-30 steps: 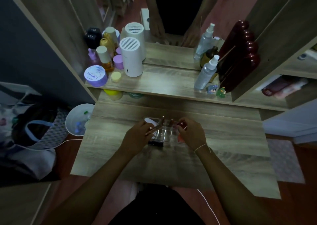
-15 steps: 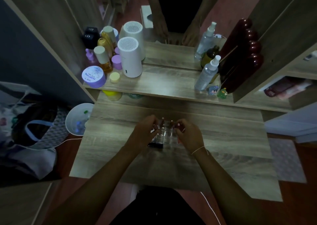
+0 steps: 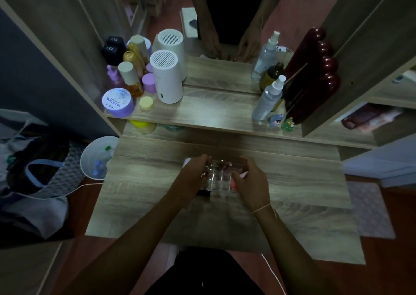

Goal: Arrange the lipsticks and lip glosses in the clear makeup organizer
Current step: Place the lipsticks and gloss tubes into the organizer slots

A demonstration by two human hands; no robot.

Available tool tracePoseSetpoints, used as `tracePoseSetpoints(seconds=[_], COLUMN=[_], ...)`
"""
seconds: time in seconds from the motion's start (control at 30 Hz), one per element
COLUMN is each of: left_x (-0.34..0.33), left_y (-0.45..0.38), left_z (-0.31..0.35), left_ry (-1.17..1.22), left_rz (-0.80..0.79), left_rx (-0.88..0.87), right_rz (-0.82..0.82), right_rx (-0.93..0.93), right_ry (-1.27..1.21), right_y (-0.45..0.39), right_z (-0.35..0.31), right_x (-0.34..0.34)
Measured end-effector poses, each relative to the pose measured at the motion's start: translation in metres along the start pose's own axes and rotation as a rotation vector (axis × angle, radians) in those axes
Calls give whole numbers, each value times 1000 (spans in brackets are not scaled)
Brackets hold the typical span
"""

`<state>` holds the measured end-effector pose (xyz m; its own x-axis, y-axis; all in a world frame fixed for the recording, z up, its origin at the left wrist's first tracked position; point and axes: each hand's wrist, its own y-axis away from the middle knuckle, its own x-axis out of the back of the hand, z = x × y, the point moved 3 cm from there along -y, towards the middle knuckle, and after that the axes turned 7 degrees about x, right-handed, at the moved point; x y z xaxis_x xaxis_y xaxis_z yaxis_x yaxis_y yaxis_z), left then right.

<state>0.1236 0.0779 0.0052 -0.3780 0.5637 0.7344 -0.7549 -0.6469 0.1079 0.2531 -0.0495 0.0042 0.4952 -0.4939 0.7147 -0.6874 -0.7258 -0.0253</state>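
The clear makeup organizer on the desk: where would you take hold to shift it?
Judging by its low, boxy shape, grip the clear makeup organizer by its two short end walls, coming from either side, where the left hand and right hand sit now. Its open top holds upright tubes.

Desk front (image 3: pixel 157 222): bare wood lying open L, R & near side of organizer (image 3: pixel 219 180).
Organizer sides: left hand (image 3: pixel 193 177) & right hand (image 3: pixel 249 182) crowding it, blocking L/R approach.
Behind organizer: open strip running up to shelf (image 3: pixel 202 114).
Shelf L: purple jar (image 3: pixel 118 102), bottles, white canister (image 3: pixel 166 76) bunching close.
Shelf mid: standing bare.
Shelf R: spray bottle (image 3: pixel 269 97), small figurines (image 3: pixel 282 121) & dark red case (image 3: pixel 313 78) closing off the corner.
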Motion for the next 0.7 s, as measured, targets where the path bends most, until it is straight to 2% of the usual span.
tracePoseSetpoints(seconds=[0.2, 0.33, 0.47, 0.57, 0.7], left_x=[-5, -2, 2, 5, 16], left_y=[1, 0, 9, 17, 39], left_z=[-2, 3, 4, -4, -23], left_ry=[-21, 5, 37, 130, 65], left_rz=[39, 57, 79, 93, 218], left_rx=[2, -8, -66, -1, 42], right_rz=[56, 37, -2, -119, -403], right_rx=[49, 64, 162, 222, 327], right_ry=[-1, -3, 40, 92, 207], right_y=[8, 13, 29, 48, 61], right_z=[-3, -8, -21, -25, -23], right_x=[10, 11, 2, -17, -51])
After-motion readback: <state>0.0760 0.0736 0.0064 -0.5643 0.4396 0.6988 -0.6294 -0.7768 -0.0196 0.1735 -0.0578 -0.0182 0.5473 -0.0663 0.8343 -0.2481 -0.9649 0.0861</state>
